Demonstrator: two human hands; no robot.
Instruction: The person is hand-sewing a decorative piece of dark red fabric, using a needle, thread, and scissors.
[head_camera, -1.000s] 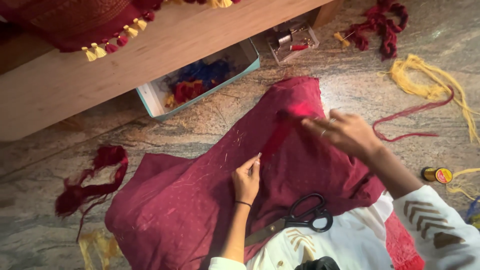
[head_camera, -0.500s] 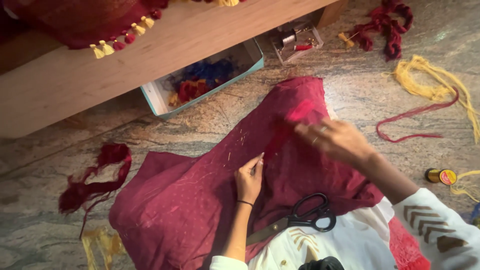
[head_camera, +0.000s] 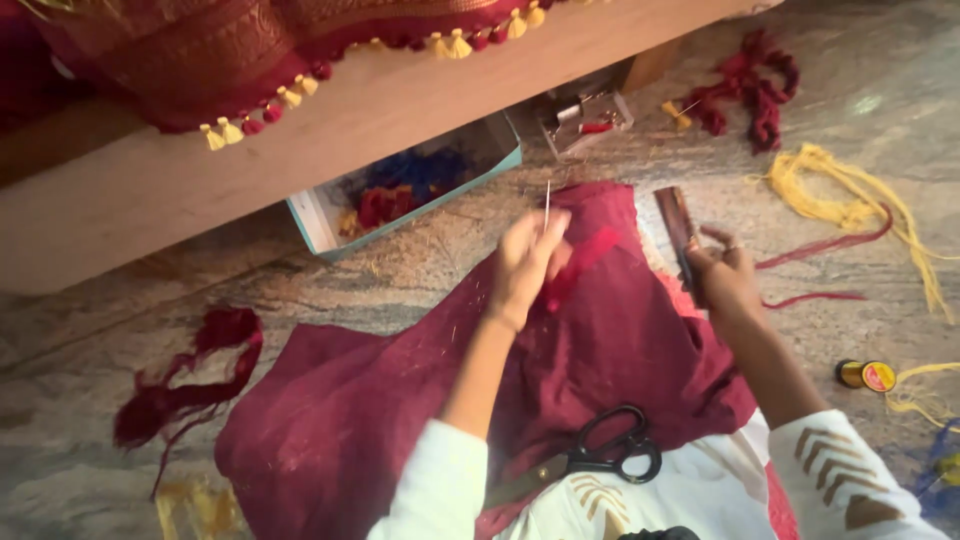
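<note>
A maroon cloth (head_camera: 400, 400) lies spread over my lap and the stone floor. My left hand (head_camera: 525, 262) is raised above it, pinching a thin needle-like tool (head_camera: 547, 205) that points up, with red thread (head_camera: 580, 262) trailing by the fingers. My right hand (head_camera: 725, 278) grips a flat dark rectangular piece (head_camera: 678, 228) beside the cloth's right edge. Black-handled scissors (head_camera: 600, 458) rest on the cloth near my lap.
A wooden bench edge (head_camera: 300, 150) with tasselled red fabric (head_camera: 200, 50) runs across the top. Under it sits a box of coloured threads (head_camera: 400, 190). Red thread bundles (head_camera: 190, 380) (head_camera: 750, 85), yellow threads (head_camera: 850, 195), a small clear case (head_camera: 585, 118) and a thread spool (head_camera: 865, 375) lie about.
My left hand rose from the cloth and now holds the needle upright. My right hand lifted off the cloth and now holds the flat dark piece. The view tilted closer.
</note>
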